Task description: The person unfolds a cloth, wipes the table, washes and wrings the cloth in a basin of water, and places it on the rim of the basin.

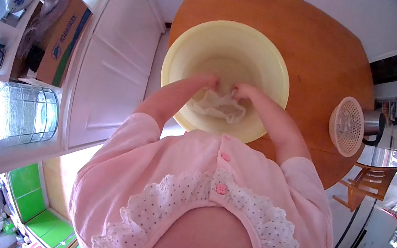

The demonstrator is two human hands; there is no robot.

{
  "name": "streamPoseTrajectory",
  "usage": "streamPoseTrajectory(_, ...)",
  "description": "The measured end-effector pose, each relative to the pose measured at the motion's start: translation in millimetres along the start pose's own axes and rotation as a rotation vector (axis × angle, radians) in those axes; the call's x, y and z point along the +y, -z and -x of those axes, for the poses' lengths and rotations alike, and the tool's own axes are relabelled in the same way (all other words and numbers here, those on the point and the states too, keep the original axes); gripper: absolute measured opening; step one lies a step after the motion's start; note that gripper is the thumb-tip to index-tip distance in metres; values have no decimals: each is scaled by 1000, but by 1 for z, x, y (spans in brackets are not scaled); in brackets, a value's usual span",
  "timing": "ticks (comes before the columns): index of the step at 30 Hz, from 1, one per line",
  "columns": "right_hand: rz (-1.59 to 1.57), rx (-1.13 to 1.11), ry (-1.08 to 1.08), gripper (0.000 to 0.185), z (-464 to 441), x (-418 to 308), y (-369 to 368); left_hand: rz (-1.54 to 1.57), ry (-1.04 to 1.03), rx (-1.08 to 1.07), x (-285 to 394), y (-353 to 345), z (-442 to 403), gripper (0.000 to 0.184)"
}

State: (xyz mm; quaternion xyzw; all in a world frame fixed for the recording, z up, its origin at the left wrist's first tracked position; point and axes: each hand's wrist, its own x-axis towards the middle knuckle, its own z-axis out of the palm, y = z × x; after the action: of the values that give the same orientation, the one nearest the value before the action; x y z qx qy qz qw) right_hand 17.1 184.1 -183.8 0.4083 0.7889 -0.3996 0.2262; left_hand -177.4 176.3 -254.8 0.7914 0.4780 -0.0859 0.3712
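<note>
A large pale yellow basin (182,52) sits on the wooden table, and both my hands are inside it. A thin whitish cloth (218,107), wet-looking and crumpled, lies toward the near side of the basin. My left hand (209,81) is closed at the cloth's upper left edge. Closed as well, my right hand (241,92) pinches the cloth's upper right part. A short gap separates the two hands. The fingertips are partly hidden and small.
On the table's right side stand a pale plastic colander (347,126) and a metal mug (372,127). A wooden chair (365,185) is beyond the table edge. A white cabinet (114,61) with shelves, a cardboard box (66,42) and a large glass jar (28,112) is at left.
</note>
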Motion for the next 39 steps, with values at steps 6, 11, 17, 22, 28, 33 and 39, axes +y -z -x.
streamPoseTrajectory(6, -231, 121, -88, 34, -20, 34, 17, -126, -224, -29, -19, -11, -8, 25)
streamPoseTrajectory(11, -354, 155, -225, 29, -12, 24, 16, 92, -122, -329, 11, 0, 4, 23)
streamPoseTrajectory(17, -423, 155, -144, 20, -11, 25, 13, 404, -25, -587, 52, 12, 23, 18)
streamPoseTrajectory(22, -375, 438, -61, 17, -35, 51, 6, 161, 50, -21, 14, -23, 0, 17)
streamPoseTrajectory(28, -258, 837, -259, 36, -5, 23, 18, 26, 34, 119, 31, 25, 32, 21)
streamPoseTrajectory(33, -106, 559, -326, 49, 11, -7, 15, 426, 25, -164, 41, -1, 17, 20)
streamPoseTrajectory(39, -164, 818, -314, 59, -39, 45, -8, 433, 253, 408, 4, -13, 8, 23)
